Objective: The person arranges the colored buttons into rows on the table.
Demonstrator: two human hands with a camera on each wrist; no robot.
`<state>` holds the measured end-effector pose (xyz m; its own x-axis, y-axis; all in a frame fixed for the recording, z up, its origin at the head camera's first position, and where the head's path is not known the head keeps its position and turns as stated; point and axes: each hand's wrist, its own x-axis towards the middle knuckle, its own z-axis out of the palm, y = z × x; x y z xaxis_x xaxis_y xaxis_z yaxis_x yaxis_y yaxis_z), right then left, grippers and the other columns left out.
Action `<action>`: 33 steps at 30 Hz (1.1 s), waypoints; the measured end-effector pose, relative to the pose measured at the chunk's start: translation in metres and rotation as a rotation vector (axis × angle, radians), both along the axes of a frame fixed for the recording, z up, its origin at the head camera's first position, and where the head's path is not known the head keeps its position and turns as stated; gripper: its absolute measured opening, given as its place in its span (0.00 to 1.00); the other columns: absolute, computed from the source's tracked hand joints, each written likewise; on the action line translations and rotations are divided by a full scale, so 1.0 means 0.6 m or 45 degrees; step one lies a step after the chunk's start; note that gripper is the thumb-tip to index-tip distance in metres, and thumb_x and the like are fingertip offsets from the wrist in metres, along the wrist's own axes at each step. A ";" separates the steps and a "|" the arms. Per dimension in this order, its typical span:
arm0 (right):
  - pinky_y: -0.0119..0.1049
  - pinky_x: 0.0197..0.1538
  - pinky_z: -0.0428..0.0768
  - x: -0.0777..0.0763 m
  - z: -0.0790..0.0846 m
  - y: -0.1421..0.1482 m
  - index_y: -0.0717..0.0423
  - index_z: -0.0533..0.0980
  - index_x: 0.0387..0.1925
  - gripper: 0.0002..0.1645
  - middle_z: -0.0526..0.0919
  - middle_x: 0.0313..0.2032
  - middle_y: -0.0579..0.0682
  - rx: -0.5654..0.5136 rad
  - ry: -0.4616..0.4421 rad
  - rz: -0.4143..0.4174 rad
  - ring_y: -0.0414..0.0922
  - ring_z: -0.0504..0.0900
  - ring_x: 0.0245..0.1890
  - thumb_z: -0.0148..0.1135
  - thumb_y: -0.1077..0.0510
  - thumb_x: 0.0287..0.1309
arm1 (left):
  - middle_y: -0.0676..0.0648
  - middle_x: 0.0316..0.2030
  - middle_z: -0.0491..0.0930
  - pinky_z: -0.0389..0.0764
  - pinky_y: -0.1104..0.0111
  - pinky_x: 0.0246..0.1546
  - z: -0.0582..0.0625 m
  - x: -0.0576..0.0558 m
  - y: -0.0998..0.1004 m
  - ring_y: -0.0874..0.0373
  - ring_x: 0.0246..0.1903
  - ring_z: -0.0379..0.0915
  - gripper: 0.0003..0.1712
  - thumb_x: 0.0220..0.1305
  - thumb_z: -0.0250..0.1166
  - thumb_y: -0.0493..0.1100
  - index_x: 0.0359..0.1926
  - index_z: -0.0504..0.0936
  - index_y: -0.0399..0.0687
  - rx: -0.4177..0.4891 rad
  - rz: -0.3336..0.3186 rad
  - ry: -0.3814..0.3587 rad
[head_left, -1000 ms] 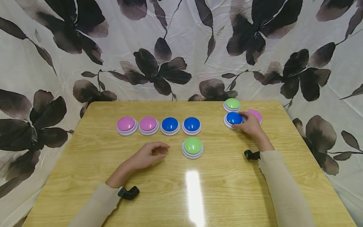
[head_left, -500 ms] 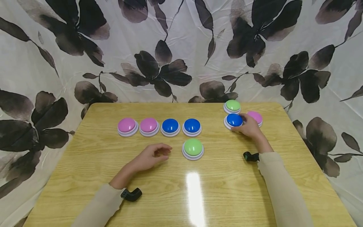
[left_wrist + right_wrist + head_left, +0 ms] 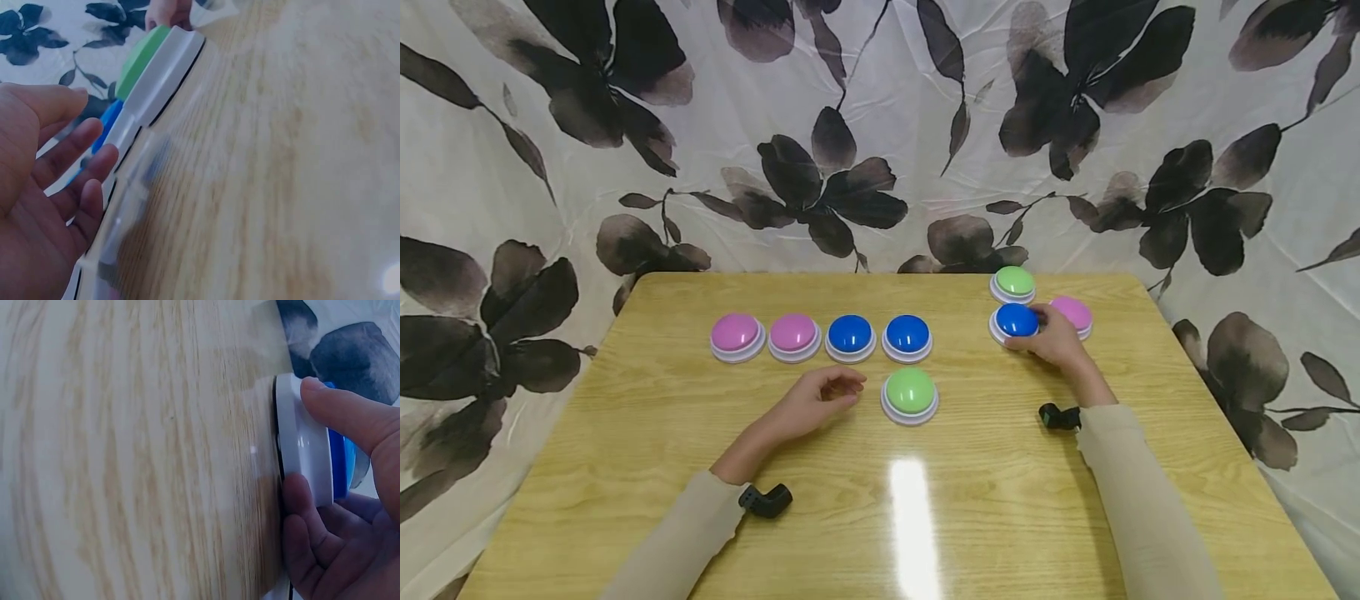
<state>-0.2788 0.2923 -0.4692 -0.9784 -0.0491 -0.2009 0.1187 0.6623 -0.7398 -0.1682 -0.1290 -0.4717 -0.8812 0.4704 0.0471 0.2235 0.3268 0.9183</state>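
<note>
At the right of the table, my right hand (image 3: 1060, 340) grips a blue push button (image 3: 1016, 321) by its white base. In the right wrist view the thumb lies on one side of that base (image 3: 306, 450) and curled fingers on the other. My left hand (image 3: 808, 403) holds nothing, its fingers loosely bent, just left of the nearer green button (image 3: 910, 392). The left wrist view shows that hand (image 3: 44, 187) beside the green button (image 3: 147, 62). A second green button (image 3: 1014, 283) stands behind the gripped one, and a pink button (image 3: 1071, 315) is partly hidden behind my right hand.
A row across the table's left and middle holds two pink buttons, one at the end (image 3: 736, 336) and one beside it (image 3: 794, 336), then two blue buttons, one left (image 3: 850, 337) and one right (image 3: 907, 337). Floral cloth (image 3: 880, 125) hangs behind the wooden table (image 3: 1000, 500).
My left hand has moved right and slightly away from me, closer to the nearer green button. My right hand and the blue button have shifted slightly left.
</note>
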 end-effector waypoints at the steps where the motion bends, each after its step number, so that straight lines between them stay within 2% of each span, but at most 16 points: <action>1: 0.57 0.66 0.60 0.001 -0.001 -0.001 0.66 0.54 0.71 0.60 0.61 0.67 0.69 0.001 0.005 0.001 0.64 0.61 0.65 0.77 0.47 0.46 | 0.44 0.45 0.82 0.78 0.63 0.42 0.000 -0.001 0.001 0.52 0.44 0.77 0.18 0.67 0.63 0.38 0.56 0.78 0.37 0.009 0.003 -0.005; 8: 0.57 0.65 0.62 0.003 -0.006 -0.003 0.68 0.57 0.70 0.58 0.63 0.65 0.69 -0.001 0.031 -0.017 0.64 0.63 0.64 0.77 0.47 0.46 | 0.36 0.47 0.80 0.77 0.56 0.45 0.005 -0.011 0.011 0.47 0.46 0.76 0.18 0.67 0.61 0.34 0.57 0.76 0.32 0.003 0.008 -0.034; 16: 0.57 0.64 0.63 0.006 -0.009 -0.009 0.66 0.58 0.69 0.58 0.64 0.65 0.68 -0.032 0.058 -0.062 0.63 0.64 0.64 0.78 0.45 0.45 | 0.32 0.47 0.79 0.77 0.60 0.44 0.054 -0.010 0.037 0.46 0.46 0.76 0.17 0.68 0.60 0.33 0.55 0.75 0.28 0.031 0.021 -0.035; 23: 0.56 0.64 0.64 0.007 -0.014 -0.008 0.66 0.60 0.68 0.57 0.65 0.64 0.68 -0.050 0.100 -0.082 0.62 0.65 0.64 0.78 0.46 0.45 | 0.43 0.45 0.81 0.76 0.60 0.43 0.010 -0.047 0.045 0.52 0.45 0.76 0.17 0.68 0.62 0.39 0.56 0.78 0.36 0.068 0.006 0.008; 33: 0.55 0.65 0.63 0.014 -0.011 -0.013 0.65 0.60 0.69 0.57 0.64 0.66 0.66 -0.100 0.096 -0.105 0.62 0.62 0.66 0.79 0.46 0.44 | 0.48 0.44 0.81 0.77 0.62 0.42 0.020 -0.059 0.067 0.54 0.45 0.75 0.18 0.68 0.63 0.40 0.56 0.78 0.37 0.067 -0.005 0.006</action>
<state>-0.2704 0.2845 -0.4759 -0.9919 0.0193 -0.1257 0.1126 0.5924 -0.7977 -0.2038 -0.0885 -0.4599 -0.8791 0.4705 0.0764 0.2293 0.2769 0.9331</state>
